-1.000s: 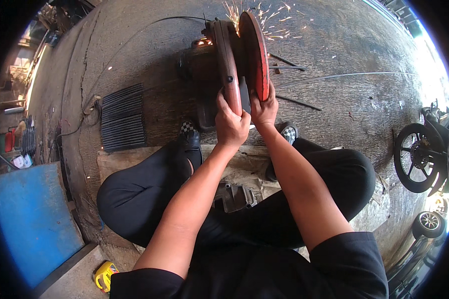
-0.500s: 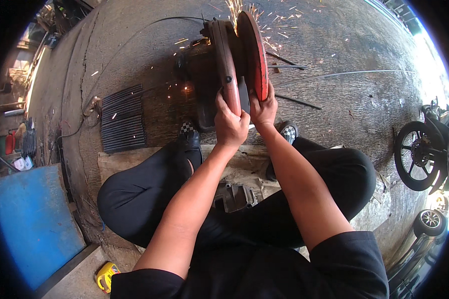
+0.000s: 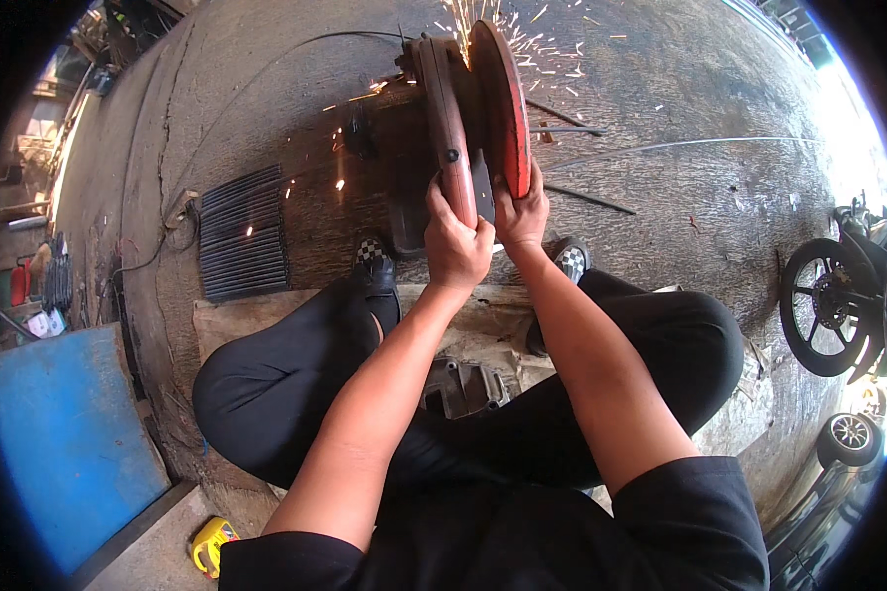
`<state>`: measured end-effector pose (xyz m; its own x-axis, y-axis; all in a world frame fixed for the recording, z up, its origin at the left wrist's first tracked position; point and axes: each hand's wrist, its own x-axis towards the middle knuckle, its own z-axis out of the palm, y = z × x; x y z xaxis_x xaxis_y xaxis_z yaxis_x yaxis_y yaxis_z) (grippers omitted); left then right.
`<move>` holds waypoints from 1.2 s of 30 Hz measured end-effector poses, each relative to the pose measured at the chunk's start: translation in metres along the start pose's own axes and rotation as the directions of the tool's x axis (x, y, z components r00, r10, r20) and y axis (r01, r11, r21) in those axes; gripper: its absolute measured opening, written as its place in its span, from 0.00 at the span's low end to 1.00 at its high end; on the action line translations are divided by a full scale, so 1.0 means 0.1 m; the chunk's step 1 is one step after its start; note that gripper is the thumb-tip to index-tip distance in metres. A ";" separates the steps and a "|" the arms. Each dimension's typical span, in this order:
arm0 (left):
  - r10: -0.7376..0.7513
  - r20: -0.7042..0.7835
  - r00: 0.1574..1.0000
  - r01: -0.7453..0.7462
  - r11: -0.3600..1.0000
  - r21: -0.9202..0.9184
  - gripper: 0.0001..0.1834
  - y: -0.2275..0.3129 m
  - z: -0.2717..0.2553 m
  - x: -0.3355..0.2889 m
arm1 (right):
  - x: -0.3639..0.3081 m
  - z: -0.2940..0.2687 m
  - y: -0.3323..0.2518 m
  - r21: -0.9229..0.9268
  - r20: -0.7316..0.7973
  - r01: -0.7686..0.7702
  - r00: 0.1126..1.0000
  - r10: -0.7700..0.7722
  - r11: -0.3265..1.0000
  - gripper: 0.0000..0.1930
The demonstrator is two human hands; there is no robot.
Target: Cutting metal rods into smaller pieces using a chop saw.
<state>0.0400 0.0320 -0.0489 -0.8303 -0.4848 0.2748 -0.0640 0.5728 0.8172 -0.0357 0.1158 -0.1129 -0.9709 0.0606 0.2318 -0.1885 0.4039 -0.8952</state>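
Reddish handle point(image 3: 447, 123) in left hand point(image 3: 457, 242), right hand point(image 3: 522, 214) gripping guard point(image 3: 514, 118) (sparks point(image 3: 465, 41)).

Cut-off saw point(image 3: 471, 113) approx. top ctr, on the floor point(image 3: 680, 89). Handle point(image 3: 443, 118): long, reddish-brown, worn, w/ sm. round black spot point(image 3: 451, 156) partway along; runs near-vert. in view. Guard point(image 3: 514, 118): round, red, scuffed, seen almost edge-on, just R of handle, gap betw. Base point(image 3: 404, 202) dark, in shadow, L of handle. Sparks point(image 3: 464, 34) spraying at far end, betw. handle & guard.
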 end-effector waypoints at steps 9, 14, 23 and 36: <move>0.076 -0.025 0.997 -0.076 0.997 -0.003 0.39 -0.02 0.02 -0.01 | 0.00 0.01 0.05 0.021 0.022 -0.045 0.999 0.044 0.999 0.29; 0.037 -0.014 0.999 -0.037 0.999 -0.017 0.39 -0.06 0.00 -0.02 | -0.03 0.03 0.01 0.032 0.017 -0.016 1.000 0.016 0.999 0.29; 0.027 -0.001 1.000 -0.027 0.999 -0.026 0.40 -0.07 0.02 -0.03 | -0.02 0.04 0.07 0.020 0.025 -0.016 1.000 0.015 1.000 0.30; 0.051 -0.008 0.999 -0.050 0.996 0.068 0.40 -0.07 0.01 -0.04 | -0.04 0.02 -0.01 0.056 0.006 -0.009 1.000 0.008 0.998 0.30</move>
<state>0.0430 0.0309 -0.0562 -0.8279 -0.4604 0.3204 -0.0594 0.6399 0.7662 -0.0316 0.1138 -0.1137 -0.9733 0.0584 0.2220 -0.1880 0.3520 -0.9169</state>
